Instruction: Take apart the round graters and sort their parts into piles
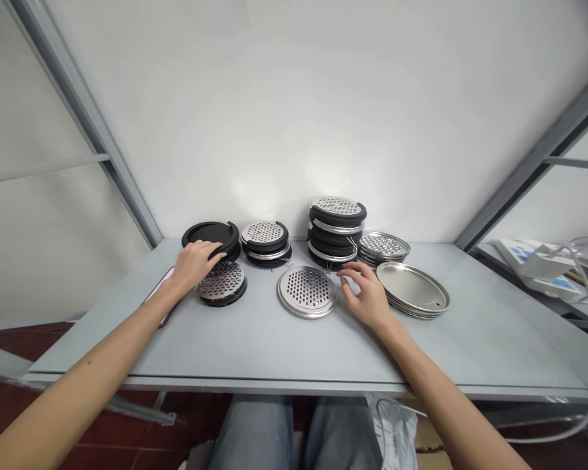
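Observation:
My left hand (196, 264) is at the front rim of a black round tray (208, 232), the top one of a small stack at the left. Its fingers lie over the rim with the thumb below, in what looks like a pinch. Just in front of that hand is a perforated metal disc (221, 282) on a dark round piece. My right hand (367, 297) hovers with bent, parted fingers and holds nothing. Beside its fingertips, a perforated disc in a round metal pan (307, 292) lies on the table. Plain round metal pans (412, 287) are stacked right of that hand.
Behind stand a short stack (264, 233) and a taller stack (337, 225) of black rings, metal pans and perforated discs. More perforated discs (385, 244) are piled at the back right. A phone (161, 287) lies by my left forearm. Metal frame posts flank the grey table (264, 356).

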`<state>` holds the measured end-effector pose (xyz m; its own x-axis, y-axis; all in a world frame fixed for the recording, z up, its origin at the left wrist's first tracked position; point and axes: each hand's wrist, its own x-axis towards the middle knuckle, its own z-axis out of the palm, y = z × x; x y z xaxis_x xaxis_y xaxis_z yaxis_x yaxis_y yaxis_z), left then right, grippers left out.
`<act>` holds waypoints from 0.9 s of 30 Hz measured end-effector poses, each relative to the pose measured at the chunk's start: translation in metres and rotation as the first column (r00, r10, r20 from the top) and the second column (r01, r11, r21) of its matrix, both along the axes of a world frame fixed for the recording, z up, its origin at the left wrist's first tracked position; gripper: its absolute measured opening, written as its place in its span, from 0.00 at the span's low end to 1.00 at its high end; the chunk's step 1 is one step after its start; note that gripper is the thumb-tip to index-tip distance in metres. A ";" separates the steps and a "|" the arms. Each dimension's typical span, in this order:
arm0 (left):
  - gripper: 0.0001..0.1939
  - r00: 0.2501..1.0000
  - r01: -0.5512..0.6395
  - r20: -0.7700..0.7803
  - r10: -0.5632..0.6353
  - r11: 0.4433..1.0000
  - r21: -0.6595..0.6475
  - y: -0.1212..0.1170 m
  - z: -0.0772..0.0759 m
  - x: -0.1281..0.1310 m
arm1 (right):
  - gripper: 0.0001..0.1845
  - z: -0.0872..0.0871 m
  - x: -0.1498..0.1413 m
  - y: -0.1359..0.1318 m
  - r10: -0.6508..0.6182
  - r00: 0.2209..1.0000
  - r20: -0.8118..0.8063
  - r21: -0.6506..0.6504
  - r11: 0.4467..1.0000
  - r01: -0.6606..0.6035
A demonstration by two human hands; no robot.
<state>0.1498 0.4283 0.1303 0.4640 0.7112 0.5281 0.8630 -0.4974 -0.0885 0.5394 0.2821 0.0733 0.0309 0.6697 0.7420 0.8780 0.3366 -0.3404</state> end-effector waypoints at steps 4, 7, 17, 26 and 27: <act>0.21 0.999 -0.023 0.043 0.021 0.999 0.037 -0.001 -0.002 0.007 | 0.09 0.000 -0.001 0.000 0.004 1.000 0.004 -0.013 1.000 -0.004; 0.21 1.000 -0.010 0.011 0.009 0.999 0.043 -0.001 -0.005 0.010 | 0.09 0.001 -0.001 -0.001 0.000 1.000 0.000 -0.025 1.000 0.000; 0.19 0.996 -0.081 -0.047 0.080 0.997 -0.011 -0.010 0.001 0.012 | 0.09 0.002 -0.002 -0.002 0.016 1.000 -0.005 -0.051 0.999 -0.017; 0.39 0.962 -0.126 -0.268 0.042 0.944 -0.304 0.030 0.020 0.033 | 0.10 0.001 -0.001 -0.002 0.028 1.000 -0.011 -0.076 0.997 -0.029; 0.38 0.956 -0.150 -0.289 0.051 0.932 -0.331 0.034 0.020 0.033 | 0.10 0.002 -0.001 -0.002 0.027 1.000 -0.012 -0.080 0.996 -0.028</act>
<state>0.1823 0.4622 0.1500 0.4705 0.8762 0.1041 0.8770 -0.4514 -0.1645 0.5385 0.2801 0.0750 0.0192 0.7277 0.6856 0.8649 0.3319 -0.3765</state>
